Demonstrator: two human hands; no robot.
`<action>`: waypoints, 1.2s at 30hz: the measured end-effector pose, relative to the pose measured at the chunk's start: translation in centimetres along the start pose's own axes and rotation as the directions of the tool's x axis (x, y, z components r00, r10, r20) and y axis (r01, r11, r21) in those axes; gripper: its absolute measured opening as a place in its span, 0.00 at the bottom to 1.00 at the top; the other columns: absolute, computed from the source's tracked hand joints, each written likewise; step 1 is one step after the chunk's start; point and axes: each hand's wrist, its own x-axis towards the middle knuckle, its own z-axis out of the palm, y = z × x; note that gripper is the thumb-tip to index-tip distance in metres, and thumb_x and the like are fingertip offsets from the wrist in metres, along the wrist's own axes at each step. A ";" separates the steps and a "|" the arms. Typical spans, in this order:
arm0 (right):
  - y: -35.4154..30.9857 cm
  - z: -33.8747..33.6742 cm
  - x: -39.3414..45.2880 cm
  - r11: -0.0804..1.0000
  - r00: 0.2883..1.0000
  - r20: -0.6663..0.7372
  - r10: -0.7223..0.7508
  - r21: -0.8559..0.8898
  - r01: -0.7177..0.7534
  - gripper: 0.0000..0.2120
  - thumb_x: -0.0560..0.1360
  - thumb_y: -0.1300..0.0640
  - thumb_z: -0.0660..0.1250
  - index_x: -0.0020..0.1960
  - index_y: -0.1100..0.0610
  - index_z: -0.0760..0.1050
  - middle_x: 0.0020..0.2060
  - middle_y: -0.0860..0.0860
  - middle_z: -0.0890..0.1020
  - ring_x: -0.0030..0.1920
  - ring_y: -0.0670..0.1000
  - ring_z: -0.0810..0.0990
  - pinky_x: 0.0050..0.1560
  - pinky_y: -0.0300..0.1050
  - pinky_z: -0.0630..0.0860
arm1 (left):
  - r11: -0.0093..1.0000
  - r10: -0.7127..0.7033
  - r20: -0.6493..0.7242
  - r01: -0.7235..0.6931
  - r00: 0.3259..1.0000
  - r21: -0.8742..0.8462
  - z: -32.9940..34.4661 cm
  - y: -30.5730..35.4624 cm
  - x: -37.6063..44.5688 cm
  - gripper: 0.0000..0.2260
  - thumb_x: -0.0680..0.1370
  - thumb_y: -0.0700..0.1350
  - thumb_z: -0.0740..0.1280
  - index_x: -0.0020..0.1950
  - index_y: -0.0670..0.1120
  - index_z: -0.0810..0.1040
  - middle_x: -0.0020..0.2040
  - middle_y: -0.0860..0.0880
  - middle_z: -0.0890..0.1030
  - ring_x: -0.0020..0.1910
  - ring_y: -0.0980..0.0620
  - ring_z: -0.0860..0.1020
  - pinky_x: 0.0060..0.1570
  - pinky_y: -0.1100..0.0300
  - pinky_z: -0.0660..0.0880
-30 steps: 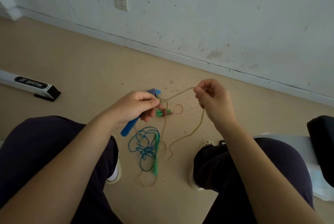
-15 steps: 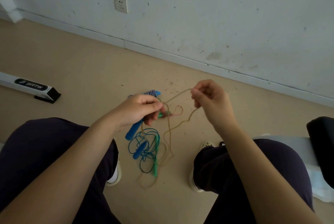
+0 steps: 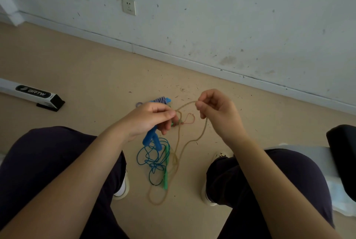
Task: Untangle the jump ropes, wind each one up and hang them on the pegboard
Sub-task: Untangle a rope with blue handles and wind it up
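Several jump ropes lie tangled on the floor between my feet. My left hand (image 3: 150, 118) pinches the tan rope (image 3: 192, 141) where it meets the tangle, above two blue handles (image 3: 152, 138). My right hand (image 3: 215, 111) pinches the same tan rope a short way along, so a loop arcs between my hands and the rest hangs to the floor. The blue rope (image 3: 152, 156) lies in a knotted coil below, with a green handle (image 3: 166, 169) across it. A thin red rope (image 3: 189, 118) loops just right of my left fingers. A blue-and-white braided rope (image 3: 161, 100) shows behind my left hand.
A white wall with a socket (image 3: 128, 5) and a skirting board runs across the back. A white bar with a black end cap (image 3: 32, 93) lies on the floor at the left. A black object (image 3: 342, 154) sits at the right edge. No pegboard is in view.
My hands have come closer together and the tan loop between them has shortened. The two blue handles now hang together under my left hand, above the blue coil.
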 end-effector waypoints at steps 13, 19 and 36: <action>0.2 -0.4 0.1 0.999 0.999 -0.041 -0.017 -0.032 0.016 0.02 0.77 0.66 0.67 0.48 0.62 0.75 0.37 0.52 0.77 0.36 0.45 0.76 0.41 0.37 0.74 | 1.000 -0.001 0.079 0.000 0.997 0.011 0.3 0.0 0.0 0.10 0.83 0.45 0.62 0.47 0.44 0.81 0.36 0.46 0.82 0.39 0.47 0.82 0.45 0.58 0.77; 0.5 0.5 -0.4 0.998 0.958 0.279 0.064 0.003 -0.067 0.08 0.78 0.61 0.68 0.55 0.61 0.73 0.42 0.53 0.83 0.44 0.50 0.81 0.49 0.47 0.78 | 0.999 -0.003 0.130 0.009 0.991 -0.049 0.9 -0.1 0.0 0.10 0.82 0.46 0.63 0.49 0.41 0.79 0.31 0.47 0.76 0.29 0.48 0.76 0.36 0.57 0.77; 0.7 -0.1 -0.1 0.985 0.954 0.280 0.107 -0.163 -0.062 0.06 0.77 0.55 0.70 0.52 0.57 0.79 0.29 0.49 0.79 0.26 0.46 0.71 0.27 0.38 0.68 | 0.992 -0.120 0.167 0.114 0.979 0.046 0.1 -0.8 0.1 0.17 0.72 0.52 0.74 0.57 0.44 0.81 0.38 0.47 0.82 0.35 0.47 0.80 0.38 0.54 0.78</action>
